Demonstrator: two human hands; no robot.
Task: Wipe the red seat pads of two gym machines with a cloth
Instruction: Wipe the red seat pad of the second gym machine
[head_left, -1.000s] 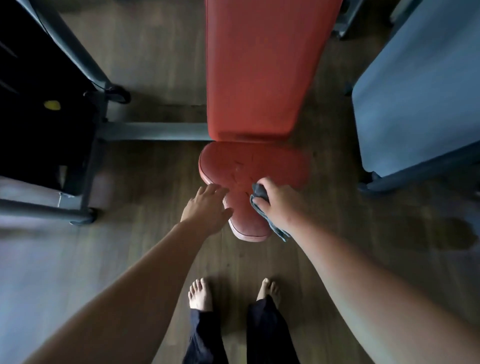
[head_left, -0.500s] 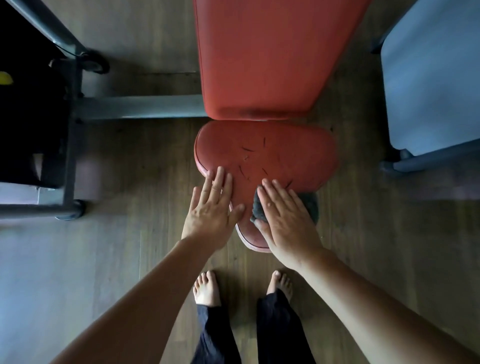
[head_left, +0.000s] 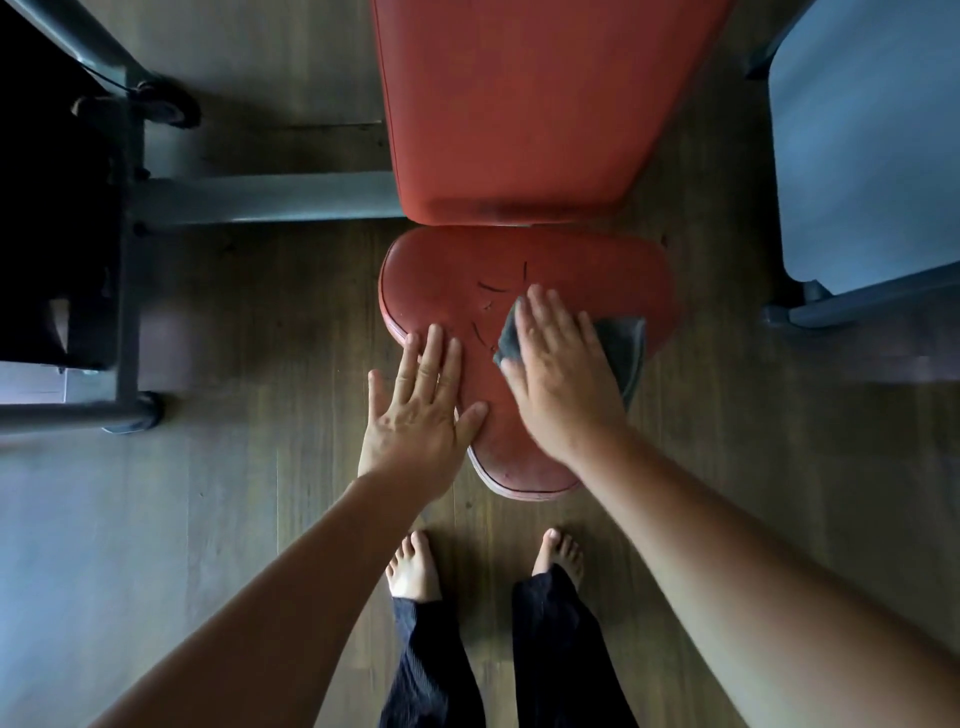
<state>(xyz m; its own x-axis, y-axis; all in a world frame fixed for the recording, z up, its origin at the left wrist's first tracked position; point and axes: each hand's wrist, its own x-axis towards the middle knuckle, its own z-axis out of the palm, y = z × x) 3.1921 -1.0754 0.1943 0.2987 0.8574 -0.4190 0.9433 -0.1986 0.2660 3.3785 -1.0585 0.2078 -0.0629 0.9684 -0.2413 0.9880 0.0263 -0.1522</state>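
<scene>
A red heart-shaped seat pad (head_left: 447, 280) with small cracks in its cover lies below me, and the long red back pad (head_left: 519, 104) rises behind it. My right hand (head_left: 561, 379) lies flat on a grey cloth (head_left: 621, 345), pressing it onto the right half of the seat. The cloth shows at the fingertips and to the right of the hand. My left hand (head_left: 423, 405) rests flat with fingers spread on the seat's left front edge, holding nothing.
Grey steel frame tubes (head_left: 260, 197) and a dark weight stack (head_left: 47, 208) stand to the left. A blue-grey padded surface (head_left: 872, 145) on a frame is at the right. My bare feet (head_left: 415, 566) stand on the wooden floor (head_left: 234, 519) just in front of the seat.
My right hand went from gripping the bunched cloth at the seat's tip to pressing it flat and sliding it up and right. My left hand flattened onto the seat's left edge.
</scene>
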